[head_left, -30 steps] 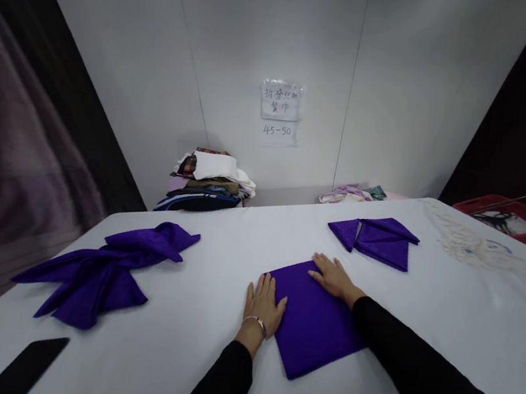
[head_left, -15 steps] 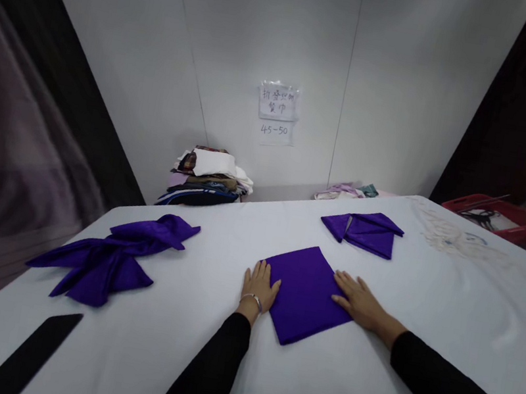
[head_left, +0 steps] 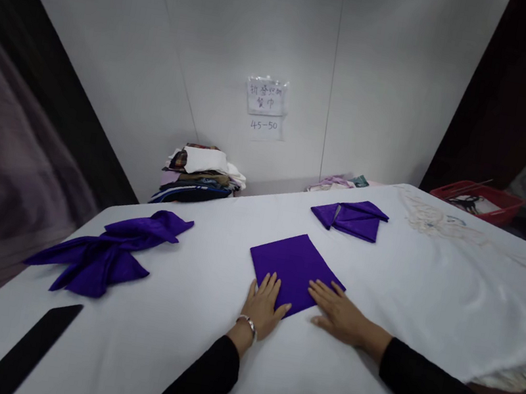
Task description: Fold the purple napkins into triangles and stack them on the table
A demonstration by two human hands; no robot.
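A purple cloth napkin [head_left: 295, 265], folded into a flat square, lies on the white-covered table with one corner pointing away from me. My left hand [head_left: 264, 307], a bracelet on its wrist, rests palm down with fingers spread over the napkin's near left edge. Over the near right edge lies my right hand [head_left: 335, 310], flat, its fingers stretched out on the cloth. The napkin's near edges are partly covered by both hands. Beyond it lies another purple napkin [head_left: 356, 220], folded into a pointed shape. To the left sits a loosely gathered purple napkin [head_left: 109, 249].
A long black strip [head_left: 32, 347] lies at the table's near left. Behind the table stands a pile of folded fabrics [head_left: 201, 177], with more cloth [head_left: 335, 183] to its right. A red basket [head_left: 505, 207] is at the far right. Handwritten paper [head_left: 266, 107] hangs on the wall.
Both hands have slid nearer to me along the napkin's sides, onto its near edges. The view has shifted slightly. The other purple napkins have stayed in place.
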